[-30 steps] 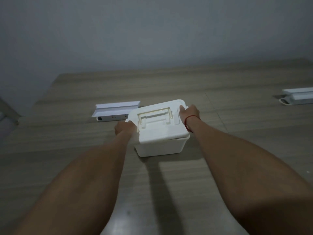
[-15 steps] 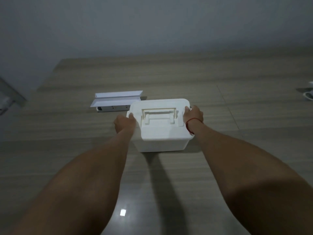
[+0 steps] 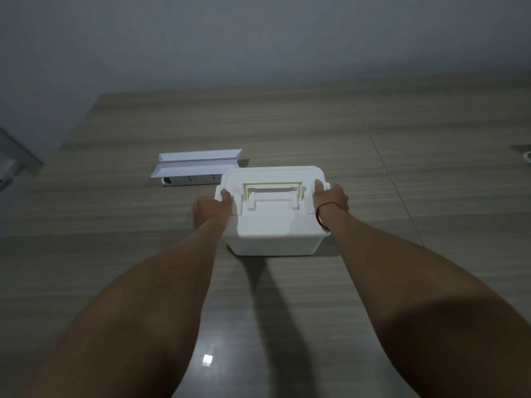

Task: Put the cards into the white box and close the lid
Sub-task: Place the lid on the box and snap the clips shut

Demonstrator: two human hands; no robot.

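Observation:
The white box [image 3: 273, 237] stands on the wooden table in the middle of the head view. Its lid [image 3: 273, 179] lies flat on top, with a folded-down handle in a recess. My left hand [image 3: 211, 209] grips the box's left side, thumb on the lid's edge. My right hand [image 3: 330, 196], with a red string at the wrist, grips the right side, thumb on the lid's latch tab. No cards show; the inside of the box is hidden.
A white power strip with raised covers [image 3: 198, 168] lies just behind and left of the box. The wooden table [image 3: 402, 196] runs back to a grey wall. A white object [image 3: 527, 158] pokes in at the right edge.
The lid sat tilted on the box a second ago and now lies level. Both hands stay at the box's sides. The view has turned left, so the right-hand white object has nearly left the frame.

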